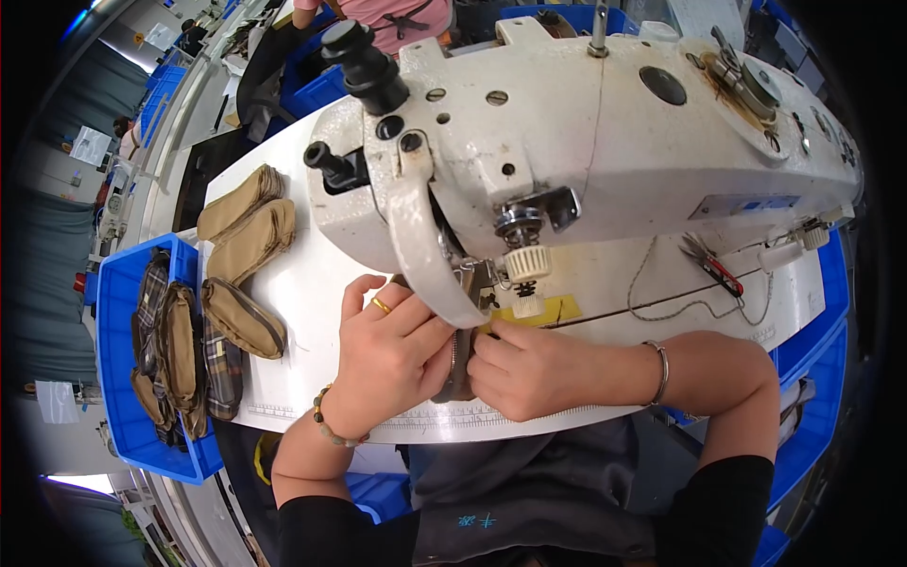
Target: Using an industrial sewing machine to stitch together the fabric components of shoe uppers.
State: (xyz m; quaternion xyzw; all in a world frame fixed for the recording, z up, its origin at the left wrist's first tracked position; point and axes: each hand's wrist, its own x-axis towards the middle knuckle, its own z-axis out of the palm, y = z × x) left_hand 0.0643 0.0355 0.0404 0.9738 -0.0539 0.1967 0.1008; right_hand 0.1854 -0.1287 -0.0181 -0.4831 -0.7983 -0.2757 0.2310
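Observation:
Under the head of a white sewing machine [557,123] lies a brown fabric piece with a zipper [458,378], held between both my hands close to my side of the needle area. My left hand [392,350], with a ring and a beaded bracelet, has its fingers bent and closed at the fabric's left edge. From the right, my right hand [520,369] presses its curled fingers on the same piece. The machine's curved front guard hides the needle and part of my fingertips. A yellow strip [548,310] lies on the table just right of the needle area.
Tan folded fabric pieces [250,231] are stacked on the white table [316,378] at left. Beside them a blue bin [118,350] holds plaid and tan pieces. Red-handled thread snips [715,269] and a loose cord [647,302] lie at right. Beyond the machine sits a person in pink [402,24].

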